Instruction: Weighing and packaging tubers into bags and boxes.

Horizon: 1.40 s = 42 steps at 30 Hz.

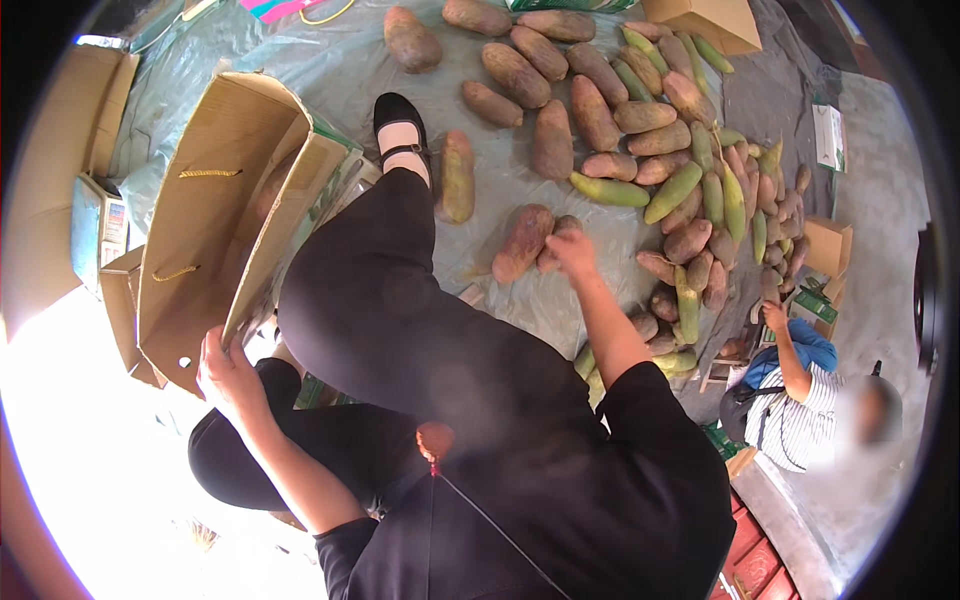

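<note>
My left hand (228, 375) grips the near edge of an upright, open cardboard box (210, 150) with yellow rope handles. Part of a brownish fruit (270, 190) shows inside the box. Out over the plastic sheet, my right hand (572, 250) has its fingers closed around a long brown melon-like fruit (546, 262), which it partly hides. A larger reddish-brown fruit (521, 243) lies just left of that hand. Farther left, beside my black shoe (400, 125), rests a yellow-brown fruit (457, 178).
Several brown and green long fruits (660, 150) are heaped across the sheet (330, 50) to the right. More cardboard boxes (700, 20) stand around the edges. At the right, a person in a striped top (795, 420) reaches toward the heap.
</note>
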{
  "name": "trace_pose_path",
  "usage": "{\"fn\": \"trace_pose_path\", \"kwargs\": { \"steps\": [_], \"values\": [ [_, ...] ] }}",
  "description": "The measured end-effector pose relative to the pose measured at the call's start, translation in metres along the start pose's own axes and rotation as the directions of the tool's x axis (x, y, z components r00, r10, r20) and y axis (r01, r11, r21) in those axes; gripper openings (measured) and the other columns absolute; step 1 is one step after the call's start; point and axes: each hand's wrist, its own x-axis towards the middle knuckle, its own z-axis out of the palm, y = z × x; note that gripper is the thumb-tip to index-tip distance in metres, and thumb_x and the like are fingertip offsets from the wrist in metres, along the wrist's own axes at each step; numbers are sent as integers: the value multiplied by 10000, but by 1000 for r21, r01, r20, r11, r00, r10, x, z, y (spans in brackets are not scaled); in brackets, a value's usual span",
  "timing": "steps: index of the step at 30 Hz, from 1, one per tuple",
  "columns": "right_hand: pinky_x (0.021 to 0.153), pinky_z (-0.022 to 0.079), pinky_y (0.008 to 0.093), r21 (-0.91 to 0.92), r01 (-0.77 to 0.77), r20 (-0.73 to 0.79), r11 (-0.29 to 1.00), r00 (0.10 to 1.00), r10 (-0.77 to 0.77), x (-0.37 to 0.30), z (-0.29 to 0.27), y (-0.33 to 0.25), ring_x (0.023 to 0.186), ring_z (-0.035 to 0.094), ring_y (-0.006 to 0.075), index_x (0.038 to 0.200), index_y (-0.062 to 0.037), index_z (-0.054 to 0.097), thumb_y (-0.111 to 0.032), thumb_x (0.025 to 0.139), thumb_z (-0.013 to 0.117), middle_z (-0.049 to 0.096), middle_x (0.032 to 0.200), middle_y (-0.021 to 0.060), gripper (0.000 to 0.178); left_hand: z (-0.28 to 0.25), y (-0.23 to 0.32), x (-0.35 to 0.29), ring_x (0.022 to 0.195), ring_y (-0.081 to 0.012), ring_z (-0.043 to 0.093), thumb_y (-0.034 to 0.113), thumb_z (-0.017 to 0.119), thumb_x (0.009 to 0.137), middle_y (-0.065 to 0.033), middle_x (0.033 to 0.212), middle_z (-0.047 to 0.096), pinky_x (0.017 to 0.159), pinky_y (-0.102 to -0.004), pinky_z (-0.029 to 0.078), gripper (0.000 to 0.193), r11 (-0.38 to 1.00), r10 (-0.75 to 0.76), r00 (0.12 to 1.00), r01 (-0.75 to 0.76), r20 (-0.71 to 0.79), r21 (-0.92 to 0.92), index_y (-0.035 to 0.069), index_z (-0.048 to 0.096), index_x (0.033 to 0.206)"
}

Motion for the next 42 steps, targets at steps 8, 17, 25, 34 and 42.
{"fn": "trace_pose_path", "kwargs": {
  "steps": [8,17,25,34,42],
  "values": [
    [857,426,500,567,-511,351,646,859,371,-8,82,64,1061,481,275,1197,-187,468,-252,735,779,467,1227,52,560,3,2,0,794,-314,630,6,601,768,-121,853,638,705,-400,482,150,999,25,998,-27,-63,-34,33,593,916],
    [782,405,431,793,-445,291,415,876,384,-2,83,37,958,456,200,1130,-225,480,-191,734,775,482,1121,3,496,4,0,0,807,-317,615,16,600,777,-110,848,639,745,-413,459,122,1000,9,1000,-9,-26,-1,42,596,896],
    [860,400,473,693,-300,223,655,954,201,25,57,-35,1157,455,255,1325,-158,384,-341,791,723,447,1300,65,659,3,-6,1,811,-307,604,44,608,789,-103,853,633,766,-409,445,113,1000,1,1000,-1,-8,-8,49,596,901],
    [990,394,379,-226,253,-296,941,902,-314,35,110,-59,1154,479,345,1310,13,337,-227,590,836,481,1226,223,909,3,0,1,810,-303,601,38,608,789,-92,849,632,760,-408,447,102,1000,-2,1000,2,-8,-8,51,596,889],
    [931,422,407,205,277,-252,939,942,-223,39,116,-57,1103,510,308,1317,-13,337,-199,604,809,511,1180,170,875,2,-1,1,802,-311,599,35,610,790,-95,842,634,738,-413,448,97,1000,-5,1000,5,-3,-8,45,597,885]
  ]
}}
